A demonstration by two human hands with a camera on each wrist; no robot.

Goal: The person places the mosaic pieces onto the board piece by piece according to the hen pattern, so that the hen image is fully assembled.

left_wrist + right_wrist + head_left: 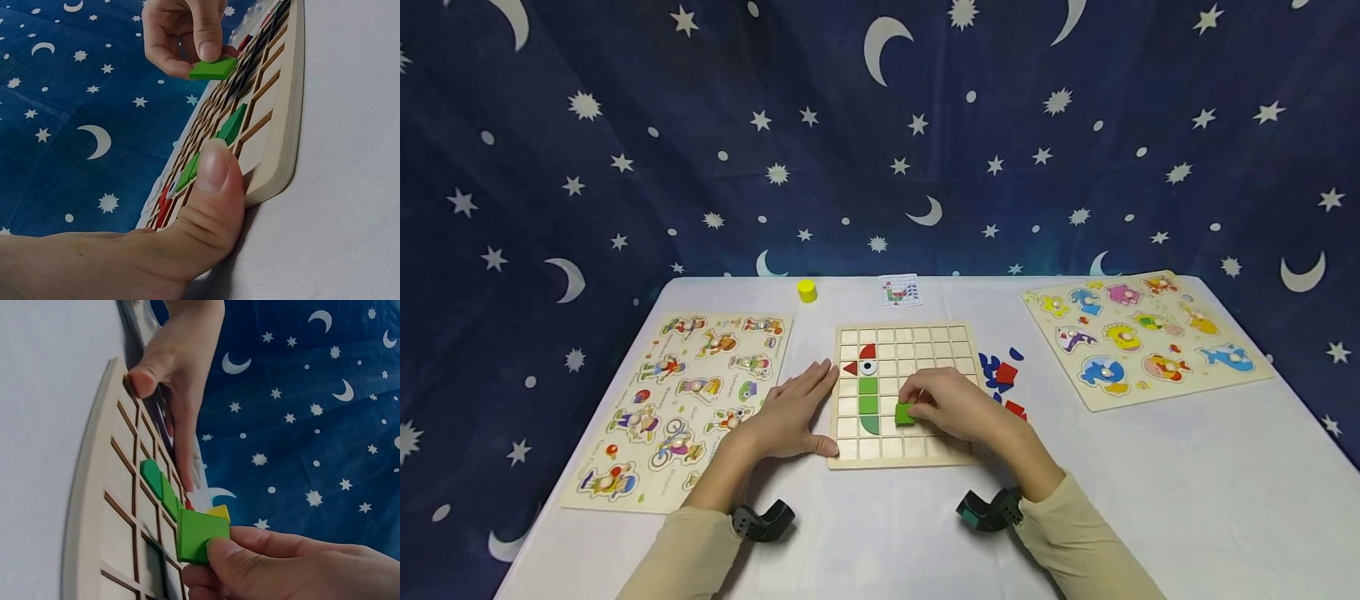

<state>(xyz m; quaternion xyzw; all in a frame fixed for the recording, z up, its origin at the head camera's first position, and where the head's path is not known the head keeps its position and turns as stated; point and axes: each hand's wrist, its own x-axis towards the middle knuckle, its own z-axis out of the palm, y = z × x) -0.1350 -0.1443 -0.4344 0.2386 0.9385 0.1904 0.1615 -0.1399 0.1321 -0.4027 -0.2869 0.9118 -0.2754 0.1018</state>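
My right hand (951, 404) pinches a green square tile (905, 414) between thumb and fingers, close over the gridded wooden board (891, 454). In the right wrist view the green square tile (203, 536) is held tilted above the grid cells. My left hand (792, 414) rests along the board's left edge, fingers extended and thumb at the near left corner. In one column of the board lie a red quarter-round piece (868, 352), an eye tile (867, 367), two green squares (868, 395) and a darker green quarter-round (871, 424). A red triangle (851, 368) sits left of the eye.
Loose blue and red pieces (1006, 373) lie right of the board. A pattern card (899, 290) and a yellow cylinder (807, 291) stand behind it. Picture puzzle boards flank it, one with figures (655, 417) at left, one with sea animals (1138, 387) at right.
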